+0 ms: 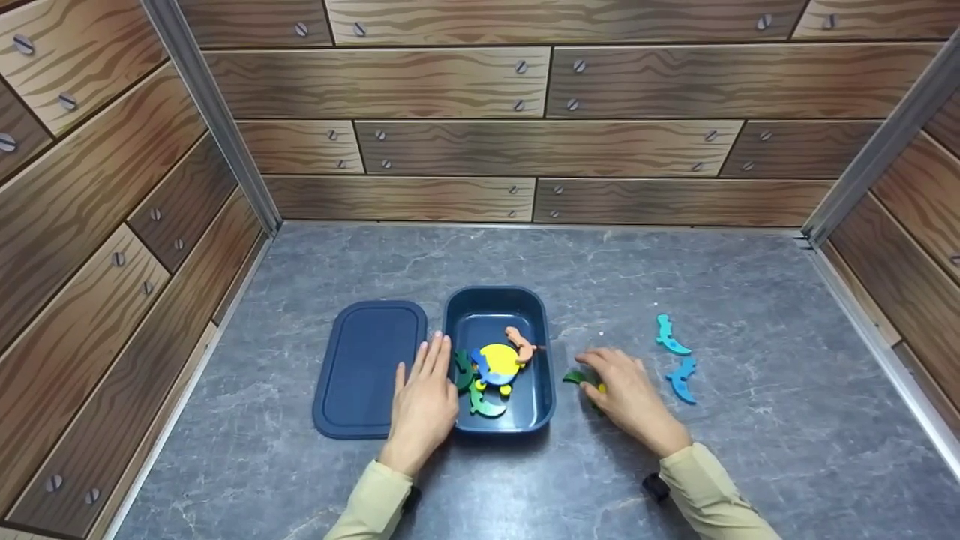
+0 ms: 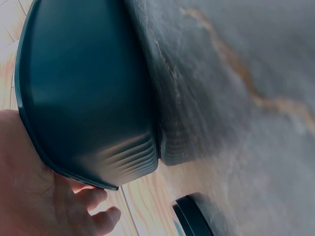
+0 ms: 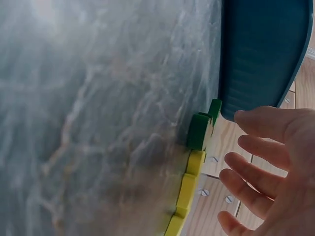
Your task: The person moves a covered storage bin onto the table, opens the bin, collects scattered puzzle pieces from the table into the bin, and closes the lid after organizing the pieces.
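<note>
My left hand (image 1: 425, 401) rests along the left rim of a dark blue plastic box (image 1: 497, 301), its fingers straight. The left wrist view shows that palm against the box wall (image 2: 93, 98). Inside the box lie a round yellow piece (image 1: 498, 358), an orange animal-shaped piece (image 1: 519, 342), and several green and blue pieces. My right hand (image 1: 630, 394) hovers right of the box over a green piece (image 1: 574, 376) and yellow pieces (image 3: 186, 192), partly hidden in the head view. In the right wrist view its fingers are spread and apart from these pieces.
A flat dark blue lid (image 1: 364, 367) lies left of the box. To the right are a teal lizard-like piece (image 1: 670, 337) and a blue one (image 1: 682, 380). Wood-patterned walls (image 1: 450, 146) enclose the grey marbled table (image 1: 780, 352) at the back and sides.
</note>
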`<state>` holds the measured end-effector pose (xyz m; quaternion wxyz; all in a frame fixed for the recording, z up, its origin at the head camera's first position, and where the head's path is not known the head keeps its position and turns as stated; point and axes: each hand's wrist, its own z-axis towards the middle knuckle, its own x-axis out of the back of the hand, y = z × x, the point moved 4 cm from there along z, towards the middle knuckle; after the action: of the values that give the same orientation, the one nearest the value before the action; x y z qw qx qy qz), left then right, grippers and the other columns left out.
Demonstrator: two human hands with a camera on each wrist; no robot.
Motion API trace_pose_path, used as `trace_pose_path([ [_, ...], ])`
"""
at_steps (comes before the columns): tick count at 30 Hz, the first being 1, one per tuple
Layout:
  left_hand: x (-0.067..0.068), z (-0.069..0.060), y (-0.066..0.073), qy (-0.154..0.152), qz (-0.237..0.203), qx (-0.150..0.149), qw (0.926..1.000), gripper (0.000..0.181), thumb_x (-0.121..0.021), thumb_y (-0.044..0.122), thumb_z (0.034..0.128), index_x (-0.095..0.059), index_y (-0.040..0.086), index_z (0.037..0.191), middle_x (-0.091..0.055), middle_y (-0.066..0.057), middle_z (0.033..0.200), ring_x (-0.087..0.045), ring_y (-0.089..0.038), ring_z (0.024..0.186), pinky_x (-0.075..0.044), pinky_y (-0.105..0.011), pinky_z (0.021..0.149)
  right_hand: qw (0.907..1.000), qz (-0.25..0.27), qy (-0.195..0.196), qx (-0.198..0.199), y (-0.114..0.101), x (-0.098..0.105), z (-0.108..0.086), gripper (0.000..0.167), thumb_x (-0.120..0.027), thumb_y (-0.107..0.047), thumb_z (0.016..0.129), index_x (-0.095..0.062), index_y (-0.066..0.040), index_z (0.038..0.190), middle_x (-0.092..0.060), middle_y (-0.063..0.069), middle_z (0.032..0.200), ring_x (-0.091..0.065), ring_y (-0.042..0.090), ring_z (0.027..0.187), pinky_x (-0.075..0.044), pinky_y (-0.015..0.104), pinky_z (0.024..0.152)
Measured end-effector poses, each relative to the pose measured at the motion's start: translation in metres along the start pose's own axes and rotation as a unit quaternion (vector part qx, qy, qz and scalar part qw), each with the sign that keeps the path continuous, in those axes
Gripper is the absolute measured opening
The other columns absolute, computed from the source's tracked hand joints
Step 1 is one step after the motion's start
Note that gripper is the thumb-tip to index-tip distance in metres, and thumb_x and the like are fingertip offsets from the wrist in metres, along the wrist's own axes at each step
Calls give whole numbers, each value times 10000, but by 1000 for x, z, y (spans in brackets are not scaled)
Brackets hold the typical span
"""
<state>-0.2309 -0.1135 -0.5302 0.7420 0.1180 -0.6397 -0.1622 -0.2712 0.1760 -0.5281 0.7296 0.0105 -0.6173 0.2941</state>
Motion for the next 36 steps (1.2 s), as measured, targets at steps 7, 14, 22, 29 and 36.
trace_pose_path([
  [7,0,-1,0,-8,2,0,10000,603,-482,157,998,-284,150,1567,-219,10,1617,-210,-234,1472,-163,-574,1153,9997,-24,-227,-9,4,-6,1,411,-782,-121,831,-675,-64,1224,-644,97,1187,-584,310,1085,-427,520,894],
  [14,0,-1,-1,6,-48,-9,10000,605,-487,160,998,-282,154,1567,-214,16,1617,-202,-227,1474,-157,-573,1154,9993,5,-371,-33,5,-8,3,384,-768,-123,842,-679,-67,1211,-665,100,1161,-602,317,1069,-428,519,877],
  [22,1,-1,-1,65,-68,-40,9999,603,-504,154,992,-302,140,1560,-232,6,1613,-222,-241,1469,-165,-581,1149,9993,20,-332,148,4,-9,10,261,-766,-70,812,-723,-71,1070,-685,52,974,-639,266,913,-478,493,832],
  [29,1,-1,0,53,-83,-16,9999,596,-489,155,993,-304,143,1560,-235,8,1611,-230,-245,1466,-167,-579,1149,9992,-49,-332,193,6,-8,13,178,-755,-21,781,-721,-105,935,-675,16,879,-638,222,814,-518,459,769],
  [36,2,0,0,30,-30,-20,10000,601,-488,158,996,-292,148,1564,-227,8,1614,-222,-242,1469,-166,-578,1150,9996,45,-235,125,7,-7,15,174,-747,-14,779,-686,-128,895,-675,17,871,-637,222,796,-518,453,738],
])
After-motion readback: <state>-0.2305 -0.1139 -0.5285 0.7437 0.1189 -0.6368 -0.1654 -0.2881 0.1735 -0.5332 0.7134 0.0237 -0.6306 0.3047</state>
